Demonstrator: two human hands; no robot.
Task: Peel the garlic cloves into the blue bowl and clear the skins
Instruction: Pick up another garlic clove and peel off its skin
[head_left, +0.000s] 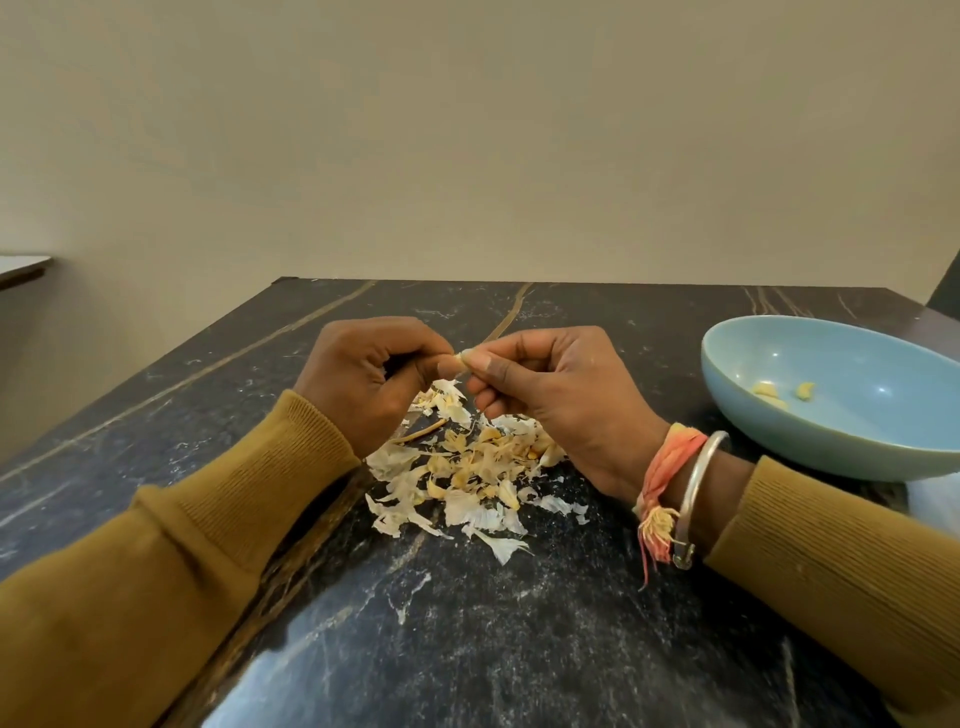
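Garlic clove (460, 359), pinched by left hand (371, 376) and right hand (563, 397), might slip and vanish into the skins (470, 475) underneath.

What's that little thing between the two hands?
A garlic clove, pinched by the left hand and right hand, above the skin pile. The head view shows it.
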